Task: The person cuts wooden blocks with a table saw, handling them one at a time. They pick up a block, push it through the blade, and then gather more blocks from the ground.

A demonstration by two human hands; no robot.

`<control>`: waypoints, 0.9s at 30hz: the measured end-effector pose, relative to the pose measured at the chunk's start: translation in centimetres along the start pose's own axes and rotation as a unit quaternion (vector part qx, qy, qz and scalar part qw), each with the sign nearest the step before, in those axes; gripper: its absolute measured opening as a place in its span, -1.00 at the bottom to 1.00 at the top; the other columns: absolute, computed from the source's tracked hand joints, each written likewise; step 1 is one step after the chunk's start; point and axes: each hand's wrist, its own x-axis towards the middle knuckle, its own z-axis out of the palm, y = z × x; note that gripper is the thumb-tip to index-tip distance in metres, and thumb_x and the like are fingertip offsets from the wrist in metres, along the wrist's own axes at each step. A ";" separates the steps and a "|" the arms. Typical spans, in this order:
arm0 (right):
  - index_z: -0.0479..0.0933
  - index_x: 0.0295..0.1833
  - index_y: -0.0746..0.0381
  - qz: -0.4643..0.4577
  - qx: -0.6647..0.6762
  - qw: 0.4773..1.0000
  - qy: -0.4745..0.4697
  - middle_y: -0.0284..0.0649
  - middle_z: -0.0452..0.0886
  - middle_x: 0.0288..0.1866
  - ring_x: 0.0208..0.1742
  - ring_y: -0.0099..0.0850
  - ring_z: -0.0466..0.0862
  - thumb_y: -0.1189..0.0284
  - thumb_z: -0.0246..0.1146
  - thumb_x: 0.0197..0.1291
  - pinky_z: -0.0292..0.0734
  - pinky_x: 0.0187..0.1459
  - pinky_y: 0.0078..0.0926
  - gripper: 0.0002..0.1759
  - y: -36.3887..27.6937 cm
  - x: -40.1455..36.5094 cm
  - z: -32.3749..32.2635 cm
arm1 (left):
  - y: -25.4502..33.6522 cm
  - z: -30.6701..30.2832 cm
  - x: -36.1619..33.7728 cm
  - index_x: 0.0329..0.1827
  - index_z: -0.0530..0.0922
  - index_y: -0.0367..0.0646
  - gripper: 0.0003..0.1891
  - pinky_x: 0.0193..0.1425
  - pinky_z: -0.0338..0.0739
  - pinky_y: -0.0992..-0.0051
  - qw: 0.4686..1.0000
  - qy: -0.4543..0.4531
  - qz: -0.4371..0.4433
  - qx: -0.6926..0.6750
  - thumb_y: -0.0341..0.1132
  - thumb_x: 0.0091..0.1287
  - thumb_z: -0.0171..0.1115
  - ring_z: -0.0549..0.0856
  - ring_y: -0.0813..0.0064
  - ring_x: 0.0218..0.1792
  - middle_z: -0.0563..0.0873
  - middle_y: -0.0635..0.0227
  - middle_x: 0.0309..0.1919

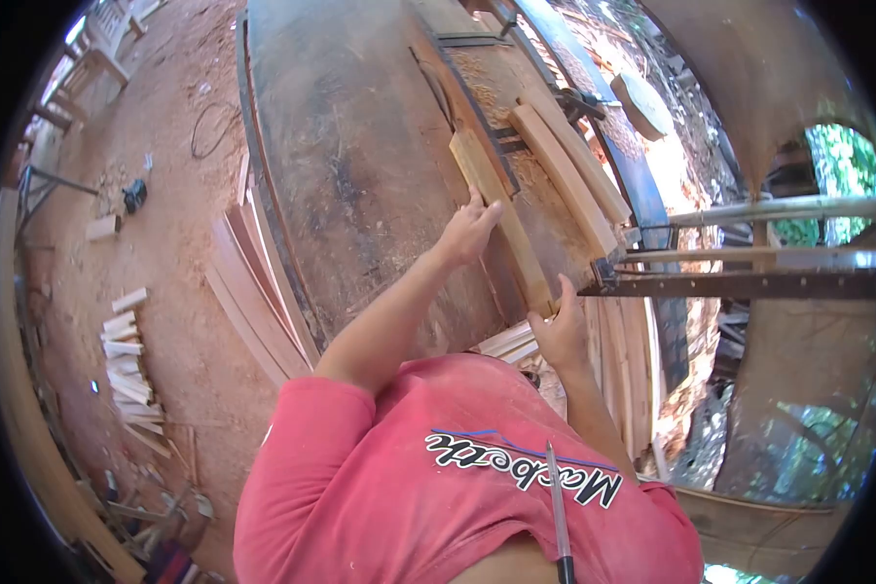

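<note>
A long squared length of wood (513, 238) lies along a dark guide edge (467, 117) on the worn worktable (360, 156). My left hand (469, 232) is closed over its middle, with the index finger and thumb showing on top. At its near end, my right hand (560, 333) grips the wood between thumb and fingers. Some fingers of both hands are hidden. Just right of the guide edge lie two more wooden pieces (566, 183), side by side. Wood shavings (477, 83) are scattered beyond them.
Long boards (253, 292) lean along the table's left side. Short wood offcuts (131, 360) are piled on the dirt floor (195, 195). A dark metal beam (740, 284) extends to the right. A pen (560, 506) shows in front of my shirt.
</note>
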 end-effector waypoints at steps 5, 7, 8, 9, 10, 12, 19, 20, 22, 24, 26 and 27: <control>0.46 0.25 0.35 0.096 0.008 0.987 -0.132 0.19 0.62 0.09 0.13 0.07 0.63 0.31 0.49 -0.04 0.52 0.14 -0.13 -0.29 1.9 -3.1 -1.5 | -1.6 4.2 -5.3 0.15 0.58 -0.42 -0.35 0.62 0.00 0.11 0.998 0.008 0.036 0.058 0.08 0.56 -0.21 0.13 -0.46 0.48 -0.04 -0.47 0.51; 0.53 0.16 0.29 0.104 0.014 0.985 -0.134 0.15 0.67 0.00 0.07 0.01 0.68 0.26 0.51 -0.08 0.55 0.08 -0.17 -0.34 1.7 -2.8 -2.4 | -2.2 5.5 -6.7 0.10 0.59 -0.46 -0.40 0.63 -0.05 0.11 0.996 0.008 0.082 0.019 0.01 0.57 -0.16 0.10 -0.48 0.48 -0.06 -0.44 0.53; 0.54 0.17 0.28 0.124 0.067 0.980 -0.142 0.15 0.67 -0.01 0.07 -0.01 0.68 0.26 0.50 -0.08 0.55 0.08 -0.19 -0.34 2.3 -2.5 -2.3 | -2.2 5.8 -7.1 0.10 0.59 -0.46 -0.40 0.63 -0.05 0.11 0.996 -0.004 0.083 0.027 0.01 0.57 -0.16 0.10 -0.48 0.48 -0.06 -0.44 0.53; 0.54 0.17 0.27 0.143 0.119 0.971 -0.151 0.16 0.67 -0.02 0.07 -0.02 0.69 0.27 0.50 -0.09 0.55 0.09 -0.20 -0.34 3.0 -2.5 -2.2 | -1.7 6.0 -7.7 0.04 0.60 -0.49 -0.41 0.63 -0.06 0.11 0.997 -0.024 0.071 0.035 -0.01 0.57 -0.14 0.11 -0.47 0.48 -0.04 -0.44 0.52; 0.53 0.17 0.31 0.135 0.132 0.972 -0.139 0.16 0.68 -0.02 0.09 -0.06 0.69 0.28 0.46 -0.07 0.54 0.11 -0.22 -0.36 3.8 -2.7 -1.9 | -1.5 6.2 -8.2 -0.02 0.60 -0.52 -0.42 0.64 -0.07 0.10 0.996 -0.043 0.059 0.044 -0.04 0.57 -0.11 0.12 -0.45 0.48 -0.02 -0.44 0.52; 0.53 0.19 0.33 0.138 0.108 0.976 -0.128 0.16 0.68 0.01 0.11 -0.06 0.68 0.28 0.45 -0.06 0.53 0.13 -0.22 -0.34 6.5 -3.7 -1.7 | -1.5 6.6 -8.7 -0.02 0.60 -0.53 -0.44 0.64 -0.06 0.10 0.992 -0.048 0.077 0.082 -0.07 0.56 -0.11 0.18 -0.39 0.48 0.08 -0.42 0.50; 0.57 0.19 0.29 0.187 0.043 0.978 -0.087 0.07 0.71 0.00 0.09 -0.08 0.71 0.43 0.37 -0.11 0.57 0.10 -0.25 -0.38 17.0 -12.1 -5.1 | -1.5 5.5 -9.9 0.23 0.54 -0.42 -0.58 0.62 0.05 0.08 0.949 -0.044 0.221 0.221 -0.26 0.54 -0.07 0.42 -0.11 0.43 0.56 -0.10 0.31; 0.61 0.15 0.27 0.236 0.044 0.963 -0.121 0.05 0.72 -0.03 0.08 -0.10 0.72 0.48 0.37 -0.13 0.58 0.08 -0.25 -0.42 18.1 -13.4 -6.1 | -1.0 5.7 -9.9 0.24 0.55 -0.40 -0.59 0.60 0.09 0.07 0.948 -0.020 0.221 0.227 -0.29 0.54 -0.07 0.48 -0.07 0.39 0.61 -0.05 0.27; 0.62 0.11 0.26 0.315 0.047 0.940 -0.125 0.04 0.73 -0.06 0.06 -0.10 0.72 0.52 0.35 -0.14 0.58 0.07 -0.26 -0.45 22.3 -17.4 -5.6 | -1.4 5.8 -9.9 0.24 0.55 -0.41 -0.58 0.59 0.10 0.03 0.943 -0.044 0.223 0.245 -0.28 0.53 -0.07 0.47 -0.09 0.39 0.61 -0.06 0.26; 0.64 0.07 0.26 0.391 0.052 0.910 -0.126 0.03 0.74 -0.08 0.05 -0.11 0.73 0.57 0.34 -0.15 0.58 0.06 -0.26 -0.48 25.9 -22.5 -3.5 | -1.6 6.0 -9.4 0.24 0.55 -0.42 -0.58 0.57 0.11 -0.02 0.935 -0.067 0.231 0.262 -0.28 0.52 -0.08 0.46 -0.11 0.39 0.61 -0.08 0.25; 0.63 0.03 0.25 0.423 0.046 0.905 -0.009 -0.04 0.72 -0.10 -0.01 -0.21 0.72 0.62 0.40 -0.29 0.58 0.02 -0.28 -0.42 28.2 -27.2 -0.9 | -1.6 6.0 -9.5 0.21 0.56 -0.42 -0.59 0.55 0.14 -0.04 0.916 -0.048 0.236 0.320 -0.30 0.52 -0.08 0.47 -0.13 0.38 0.63 -0.01 0.25; 0.63 0.03 0.25 0.440 0.050 0.897 -0.003 -0.04 0.72 -0.10 -0.01 -0.21 0.72 0.62 0.40 -0.29 0.58 0.02 -0.28 -0.42 28.3 -28.8 0.1 | -1.6 6.0 -9.5 0.21 0.56 -0.42 -0.59 0.55 0.14 -0.04 0.916 -0.068 0.237 0.318 -0.30 0.52 -0.08 0.47 -0.13 0.38 0.63 -0.01 0.25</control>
